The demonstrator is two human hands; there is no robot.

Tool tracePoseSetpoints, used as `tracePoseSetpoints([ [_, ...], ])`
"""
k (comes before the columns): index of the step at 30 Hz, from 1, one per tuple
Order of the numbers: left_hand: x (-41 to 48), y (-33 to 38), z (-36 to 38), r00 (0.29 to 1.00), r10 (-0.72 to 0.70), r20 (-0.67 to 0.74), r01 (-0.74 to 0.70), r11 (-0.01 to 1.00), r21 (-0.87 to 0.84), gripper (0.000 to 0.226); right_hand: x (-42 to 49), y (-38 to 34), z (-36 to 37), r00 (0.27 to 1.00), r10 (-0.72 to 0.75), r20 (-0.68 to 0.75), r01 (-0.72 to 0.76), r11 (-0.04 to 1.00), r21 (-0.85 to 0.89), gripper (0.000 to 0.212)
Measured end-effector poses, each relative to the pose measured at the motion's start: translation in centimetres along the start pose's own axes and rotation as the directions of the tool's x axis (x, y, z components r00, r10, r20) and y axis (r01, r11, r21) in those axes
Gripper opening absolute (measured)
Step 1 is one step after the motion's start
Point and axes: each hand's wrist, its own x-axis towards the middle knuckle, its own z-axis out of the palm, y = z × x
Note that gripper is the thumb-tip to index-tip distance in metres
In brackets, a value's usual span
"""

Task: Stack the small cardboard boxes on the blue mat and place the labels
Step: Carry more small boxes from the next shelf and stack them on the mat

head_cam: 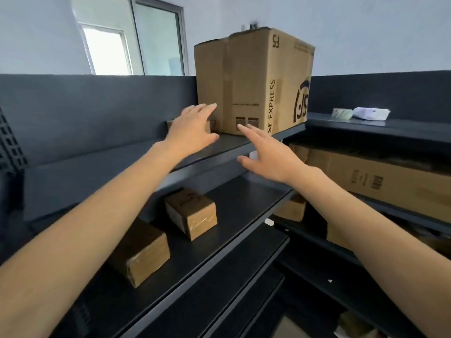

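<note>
Cardboard is what you are reaching for — a small box (211, 125) sits on the top shelf (136, 154), tucked against the left foot of the big SF Express carton (253, 81) and mostly hidden behind your left hand (192, 131). Two more small boxes, one (191, 212) farther along and one (142, 252) nearer you, lie on the shelf below (244, 203), taped over and apart from each other. Expect these to be light and stiff, though the glossy tape may be slippery — so take each by two opposite plain sides rather than across the tape seams. Both your hands are empty: the fingers of the left hand are spread wide just over the hidden box, and the right hand (266, 154) hangs open with fingers splayed in front of the carton's near corner, touching nothing as far as can be told. Shelves are dark, smooth metal with a raised lip at the front edge, so lift rather than drag. Far right, a tape roll (342, 113) and a white bag (371, 113) rest on another shelf, with a long carton (380, 181) beneath. No blue mat or labels are in view; the room has pale walls and a window (131, 45).
</note>
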Motion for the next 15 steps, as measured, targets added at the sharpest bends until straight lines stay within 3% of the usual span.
tracePoseSetpoints([
  [4, 5.4, -2.5, 0.5, 0.991, -0.132, 0.020, 0.126, 0.974, 0.186, 0.072, 6.7, 1.9, 1.6, 0.996, -0.076, 0.039, 0.070, 0.988, 0.137, 0.073],
  [8, 8.5, -4.7, 1.6, 0.948, -0.262, 0.179, 0.209, 0.940, 0.268, 0.080, 14.0, 3.3, 4.3, 0.983, -0.153, 0.100, 0.131, 0.970, 0.203, 0.074],
  [13, 10.3, -7.2, 5.0, 0.855, -0.370, 0.363, 0.324, 0.928, 0.184, 0.102, 22.0, 4.9, 8.2, 0.946, -0.196, 0.257, 0.113, 0.946, 0.305, 0.093],
  [15, 10.6, -8.2, 6.6, 0.843, -0.407, 0.353, 0.398, 0.912, 0.102, 0.109, 24.3, 5.3, 9.9, 0.910, -0.222, 0.349, 0.098, 0.936, 0.339, 0.099],
])
